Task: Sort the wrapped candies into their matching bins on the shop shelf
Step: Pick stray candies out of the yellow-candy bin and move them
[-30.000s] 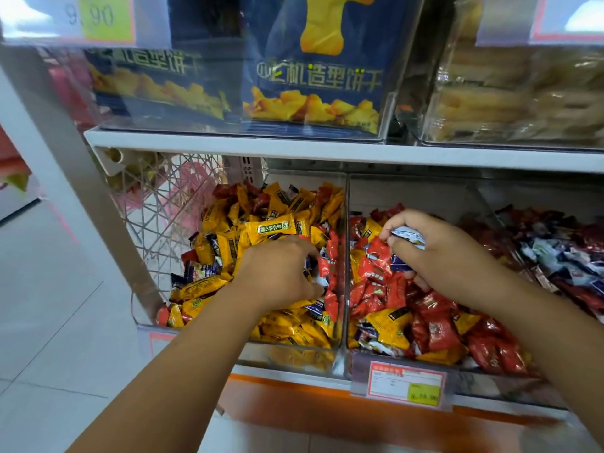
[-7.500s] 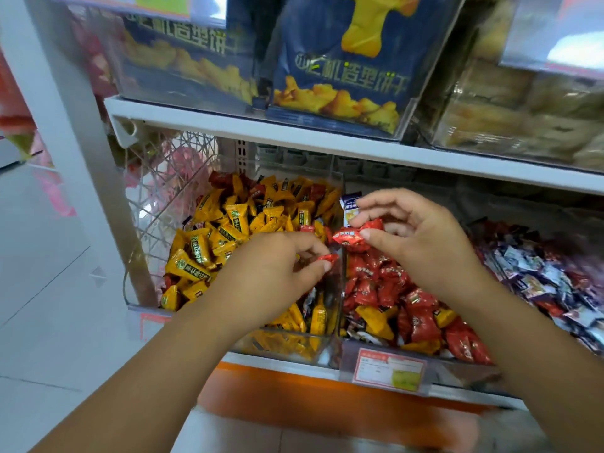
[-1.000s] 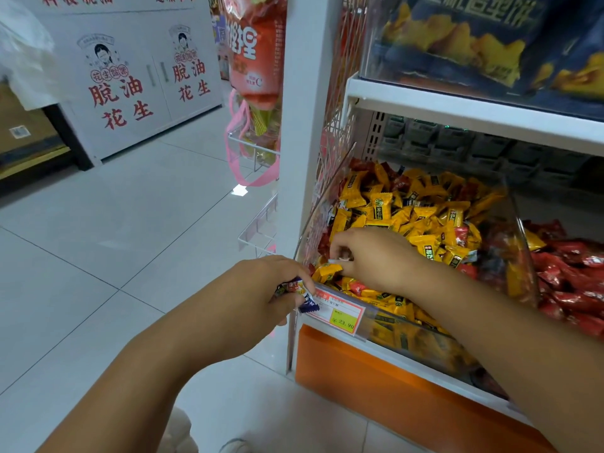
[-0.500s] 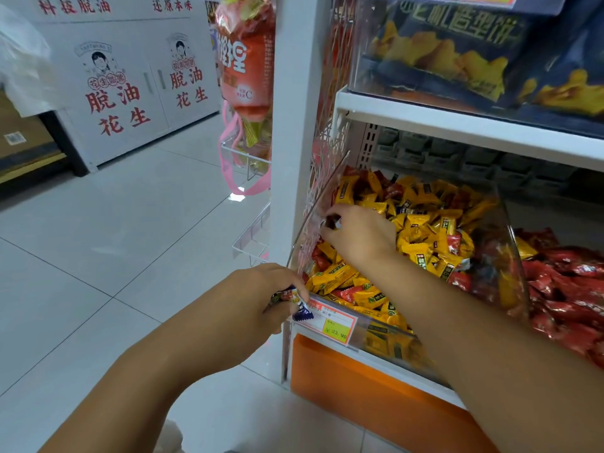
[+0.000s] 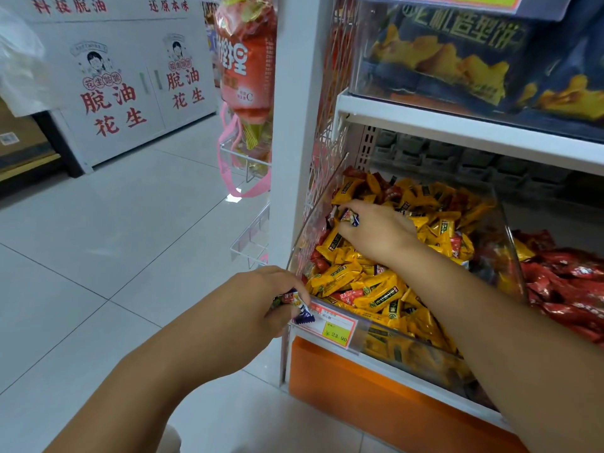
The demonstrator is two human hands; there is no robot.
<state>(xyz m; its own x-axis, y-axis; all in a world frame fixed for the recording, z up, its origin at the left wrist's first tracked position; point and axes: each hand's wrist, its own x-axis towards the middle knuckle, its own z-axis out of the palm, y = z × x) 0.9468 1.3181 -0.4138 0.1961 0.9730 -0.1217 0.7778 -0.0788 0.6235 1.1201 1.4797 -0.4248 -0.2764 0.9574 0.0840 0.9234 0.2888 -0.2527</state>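
A clear plastic bin (image 5: 510,243) on the lower shelf is heaped with yellow wrapped candies (image 5: 376,289), a few red ones mixed in. My right hand (image 5: 376,233) reaches over the heap's far left side and pinches a blue-and-white wrapped candy (image 5: 350,218). My left hand (image 5: 258,302) hovers just outside the bin's front left corner, gripping a few blue-and-white wrapped candies (image 5: 299,305). A second bin of red wrapped candies (image 5: 565,282) sits to the right.
A price label (image 5: 330,326) hangs on the yellow bin's front. A white shelf upright (image 5: 294,125) stands left of the bin, with an orange snack bag (image 5: 245,60) hung beside it. The shelf board (image 5: 457,132) above carries blue biscuit boxes. Tiled floor spreads left.
My right hand has moved back along the yellow heap's left side and now shows a blue-and-white candy in its fingers. My left hand stays at the bin corner with its candies.
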